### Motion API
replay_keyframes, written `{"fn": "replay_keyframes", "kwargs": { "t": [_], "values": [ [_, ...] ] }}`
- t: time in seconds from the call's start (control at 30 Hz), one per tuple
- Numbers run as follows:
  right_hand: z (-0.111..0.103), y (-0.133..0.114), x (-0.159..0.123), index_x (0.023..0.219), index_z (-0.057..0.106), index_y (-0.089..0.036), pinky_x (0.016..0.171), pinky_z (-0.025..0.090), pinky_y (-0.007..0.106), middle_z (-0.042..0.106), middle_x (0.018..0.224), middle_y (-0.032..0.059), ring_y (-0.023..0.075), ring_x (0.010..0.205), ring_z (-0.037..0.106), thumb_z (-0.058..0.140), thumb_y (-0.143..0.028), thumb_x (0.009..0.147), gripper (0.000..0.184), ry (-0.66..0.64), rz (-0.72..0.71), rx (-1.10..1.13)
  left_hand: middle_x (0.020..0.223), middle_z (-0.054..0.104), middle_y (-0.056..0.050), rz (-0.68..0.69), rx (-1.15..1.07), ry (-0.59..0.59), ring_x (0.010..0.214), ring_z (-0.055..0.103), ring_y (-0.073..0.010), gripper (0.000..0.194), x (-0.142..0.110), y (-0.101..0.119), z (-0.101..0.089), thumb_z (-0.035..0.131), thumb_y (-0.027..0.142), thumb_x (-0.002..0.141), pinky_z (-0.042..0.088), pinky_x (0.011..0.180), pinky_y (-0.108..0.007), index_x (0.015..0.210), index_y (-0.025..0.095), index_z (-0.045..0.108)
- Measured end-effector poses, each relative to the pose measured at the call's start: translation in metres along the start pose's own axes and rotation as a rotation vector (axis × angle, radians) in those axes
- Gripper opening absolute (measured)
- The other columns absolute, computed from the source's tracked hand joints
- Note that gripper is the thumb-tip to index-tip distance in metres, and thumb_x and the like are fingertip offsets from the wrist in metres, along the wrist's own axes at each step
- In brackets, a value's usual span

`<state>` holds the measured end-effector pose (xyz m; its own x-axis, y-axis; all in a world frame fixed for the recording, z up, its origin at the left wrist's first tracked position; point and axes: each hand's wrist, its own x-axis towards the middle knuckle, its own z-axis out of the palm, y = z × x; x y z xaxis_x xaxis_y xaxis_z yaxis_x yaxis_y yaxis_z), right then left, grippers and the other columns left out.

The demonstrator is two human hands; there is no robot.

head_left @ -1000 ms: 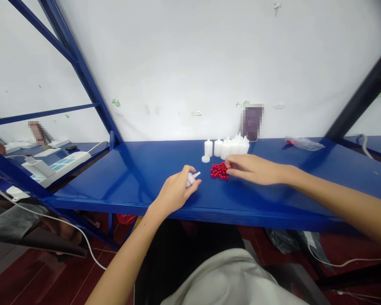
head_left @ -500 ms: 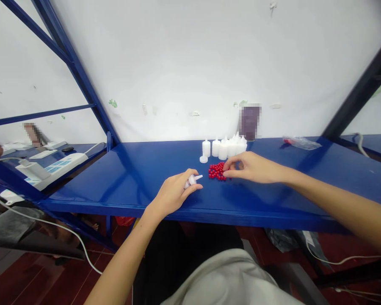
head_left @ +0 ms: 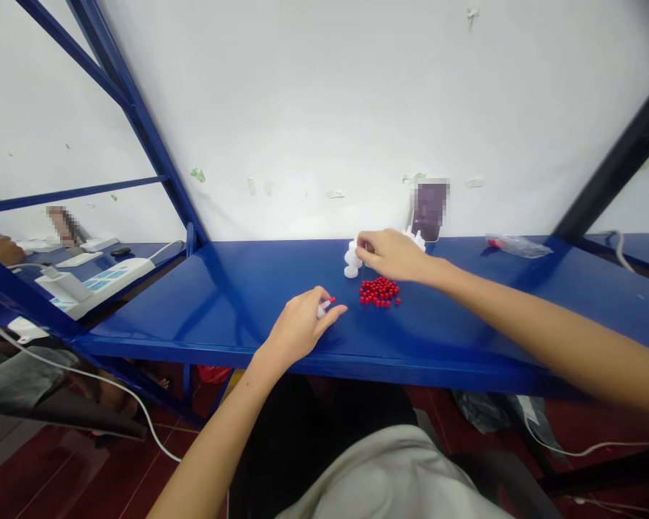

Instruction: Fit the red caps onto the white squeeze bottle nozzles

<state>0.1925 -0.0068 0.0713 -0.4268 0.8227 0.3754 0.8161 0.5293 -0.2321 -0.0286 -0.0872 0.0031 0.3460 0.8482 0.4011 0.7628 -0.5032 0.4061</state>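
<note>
My left hand (head_left: 303,317) hovers over the front part of the blue table, its fingers closed around a white nozzle top (head_left: 321,311). On the nozzle's tip sits a small red cap (head_left: 332,300). Farther back, my right hand (head_left: 386,252) is pinched on a white squeeze bottle (head_left: 352,254), with part of it behind the fingers. Just in front of that bottle lies a flat round white piece (head_left: 350,272). Between my hands and to the right is a loose pile of small red caps (head_left: 378,290). My right hand hides most of the other white bottles (head_left: 415,240).
A phone-like dark panel (head_left: 430,209) leans against the wall behind the bottles. At the back right lies a clear plastic bag (head_left: 519,246) with something red inside. Blue posts (head_left: 135,122) frame the table (head_left: 238,288). On the left, a power strip (head_left: 108,282) and another person's hand (head_left: 3,251) show.
My right hand has gone from the red pile back and left to the white bottle. A red cap now covers the nozzle tip in my left hand, which was bare white before.
</note>
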Motion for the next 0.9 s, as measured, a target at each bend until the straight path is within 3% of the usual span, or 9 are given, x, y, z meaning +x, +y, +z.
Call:
{"fn": "replay_keyframes", "kwargs": {
  "t": [0.07,0.13,0.27,0.43,0.6,0.9],
  "values": [
    [0.003,0.008,0.013,0.092,0.068,-0.017,0.062,0.033,0.03,0.07,0.086,0.0103,0.0213,0.076,0.058,0.047,-0.032,0.092,0.025,-0.044,0.058,-0.103,0.076,0.06,-0.001,0.025,0.056,0.009,0.069,0.056,-0.017,0.041,0.001,0.0,0.0,0.043,0.053,0.1,0.036,0.064,-0.028,0.078,0.02,0.052],
    [0.009,0.012,0.023,0.091,0.07,-0.017,0.063,0.036,0.031,0.071,0.09,0.0126,0.0233,0.079,0.061,0.047,-0.033,0.091,0.027,-0.1,0.068,-0.151,0.072,0.056,0.0,0.054,0.083,0.016,0.065,0.052,-0.0156,0.042,0.0,0.001,0.0,0.04,0.05,0.102,0.033,0.063,-0.028,0.073,0.02,0.045],
    [0.021,0.012,0.028,0.093,0.071,-0.017,0.065,0.039,0.033,0.072,0.094,0.0148,0.0256,0.082,0.064,0.047,-0.037,0.093,0.031,-0.168,0.045,-0.158,0.073,0.057,0.0,0.059,0.095,0.018,0.063,0.051,-0.0154,0.033,-0.002,0.004,-0.003,0.036,0.04,0.103,0.033,0.063,-0.028,0.076,0.021,0.043],
    [0.021,0.013,0.022,0.092,0.071,-0.017,0.064,0.038,0.033,0.071,0.091,0.0147,0.026,0.082,0.064,0.045,-0.039,0.095,0.034,-0.136,0.04,-0.192,0.08,0.061,-0.001,0.048,0.102,0.024,0.069,0.057,-0.0179,0.019,-0.003,0.006,-0.003,0.033,0.024,0.1,0.035,0.064,-0.03,0.087,0.022,0.046],
    [0.02,0.016,0.016,0.102,0.067,-0.017,0.062,0.036,0.032,0.07,0.091,0.0125,0.0241,0.079,0.062,0.045,-0.041,0.094,0.033,-0.11,0.019,-0.187,0.086,0.062,-0.002,0.043,0.065,0.027,0.074,0.058,-0.0183,0.017,-0.002,0.005,-0.002,0.035,0.03,0.102,0.039,0.069,-0.03,0.095,0.022,0.049],
    [0.043,0.002,0.018,0.128,0.059,-0.016,0.08,0.044,0.036,0.06,0.124,0.0161,0.0248,0.096,0.061,0.048,-0.037,0.097,0.039,-0.105,-0.462,-0.115,0.082,0.064,-0.003,0.033,0.172,0.015,0.072,0.06,-0.0185,0.025,-0.001,0.006,-0.001,0.04,0.035,0.101,0.035,0.063,-0.03,0.083,0.021,0.05]
  ]
}}
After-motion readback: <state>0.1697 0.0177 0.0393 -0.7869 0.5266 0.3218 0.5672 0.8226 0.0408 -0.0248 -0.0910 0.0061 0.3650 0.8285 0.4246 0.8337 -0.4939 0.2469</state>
